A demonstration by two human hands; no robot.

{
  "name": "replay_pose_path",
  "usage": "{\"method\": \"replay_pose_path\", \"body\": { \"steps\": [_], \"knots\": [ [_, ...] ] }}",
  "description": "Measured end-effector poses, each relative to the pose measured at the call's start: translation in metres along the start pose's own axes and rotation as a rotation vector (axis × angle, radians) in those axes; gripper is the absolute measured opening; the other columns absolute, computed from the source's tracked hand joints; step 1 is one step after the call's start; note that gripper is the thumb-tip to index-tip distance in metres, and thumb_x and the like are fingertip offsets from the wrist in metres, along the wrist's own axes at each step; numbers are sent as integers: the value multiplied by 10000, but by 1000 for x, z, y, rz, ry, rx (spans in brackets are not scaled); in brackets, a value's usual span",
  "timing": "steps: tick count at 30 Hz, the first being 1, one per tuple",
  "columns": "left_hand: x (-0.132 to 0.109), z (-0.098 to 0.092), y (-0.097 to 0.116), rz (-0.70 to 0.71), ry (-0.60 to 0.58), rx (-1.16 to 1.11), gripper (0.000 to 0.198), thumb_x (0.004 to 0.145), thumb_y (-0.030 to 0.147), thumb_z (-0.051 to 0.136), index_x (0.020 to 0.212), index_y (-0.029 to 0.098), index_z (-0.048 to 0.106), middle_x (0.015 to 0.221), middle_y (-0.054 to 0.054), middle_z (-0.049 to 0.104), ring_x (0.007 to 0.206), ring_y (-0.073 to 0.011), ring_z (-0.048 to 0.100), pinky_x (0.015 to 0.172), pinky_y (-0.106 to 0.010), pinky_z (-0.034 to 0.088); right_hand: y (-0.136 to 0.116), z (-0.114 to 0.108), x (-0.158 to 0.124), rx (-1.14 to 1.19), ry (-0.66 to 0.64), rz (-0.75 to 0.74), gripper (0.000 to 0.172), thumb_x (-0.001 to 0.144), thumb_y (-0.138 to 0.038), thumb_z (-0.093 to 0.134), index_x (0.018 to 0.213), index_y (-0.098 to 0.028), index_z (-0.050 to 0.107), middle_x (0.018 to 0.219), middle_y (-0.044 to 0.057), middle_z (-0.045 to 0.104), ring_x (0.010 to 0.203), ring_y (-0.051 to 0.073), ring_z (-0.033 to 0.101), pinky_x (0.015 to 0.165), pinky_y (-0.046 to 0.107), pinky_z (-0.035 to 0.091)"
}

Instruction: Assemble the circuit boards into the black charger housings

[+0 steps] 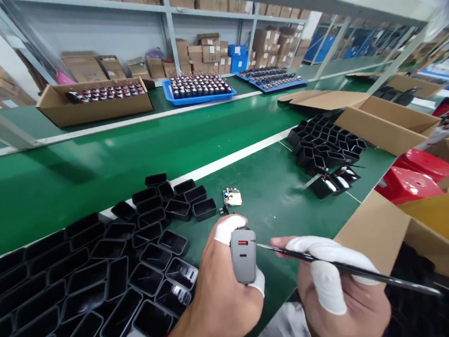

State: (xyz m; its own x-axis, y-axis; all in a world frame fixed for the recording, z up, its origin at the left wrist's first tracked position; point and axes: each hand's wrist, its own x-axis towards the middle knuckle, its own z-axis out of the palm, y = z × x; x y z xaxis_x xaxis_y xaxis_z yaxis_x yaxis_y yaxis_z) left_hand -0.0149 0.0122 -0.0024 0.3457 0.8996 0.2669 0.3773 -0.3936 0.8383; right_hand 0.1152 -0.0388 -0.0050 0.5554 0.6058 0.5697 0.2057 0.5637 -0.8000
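My left hand (229, 288) grips a dark grey charger (244, 258) between fingers and thumb. The charger's end face points up at me, with a red USB port above a small slot. White finger cots cover some of my fingertips. In my right hand (337, 284) is a pair of slim black tweezers (359, 269), its pointed metal tip just right of the charger's face, close to the red port. Beyond my left hand a small circuit board (232, 196) lies on the green bench. Many open black casings (108, 273) stand packed together at the left.
More black casings (324, 139) sit at the right, some with white parts inside. Open cardboard boxes (385, 117) flank them. Across the green belt (128, 145) stand blue trays (198, 97) of parts. Red stools (414, 178) and a person's yellow garment (444, 212) are at the right.
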Motion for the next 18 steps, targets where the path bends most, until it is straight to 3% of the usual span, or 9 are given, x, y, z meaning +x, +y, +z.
{"method": "replay_pose_path", "body": {
  "steps": [5, 14, 18],
  "knots": [
    [-3, 0, -2, -10, -41, -39, 607, 664, 71, 522, 1250, 212, 447, 1104, -104, 594, 943, -282, 669, 773, -463, 576, 7, -9, -7, -65, -202, -1, 217, 953, -163, 587, 1131, -258, 666, 995, 59, 718, 874, 237, 746, 750, 431, 672],
    [-1, -1, -1, 44, -39, -26, 638, 644, 53, 532, 1252, 224, 443, 1165, -119, 611, 1042, -304, 670, 842, -475, 581, 5, -7, -3, -124, -180, -77, 298, 912, -91, 601, 1148, -256, 677, 969, 59, 724, 840, 229, 747, 744, 407, 674],
    [-2, -2, -1, 34, -52, -41, 638, 647, 56, 543, 1251, 231, 438, 1155, -118, 602, 1059, -324, 661, 846, -494, 573, 5, -8, 0, -80, -245, -48, 381, 868, -9, 595, 1145, -256, 682, 987, 45, 755, 886, 226, 762, 768, 379, 676]
  ]
}}
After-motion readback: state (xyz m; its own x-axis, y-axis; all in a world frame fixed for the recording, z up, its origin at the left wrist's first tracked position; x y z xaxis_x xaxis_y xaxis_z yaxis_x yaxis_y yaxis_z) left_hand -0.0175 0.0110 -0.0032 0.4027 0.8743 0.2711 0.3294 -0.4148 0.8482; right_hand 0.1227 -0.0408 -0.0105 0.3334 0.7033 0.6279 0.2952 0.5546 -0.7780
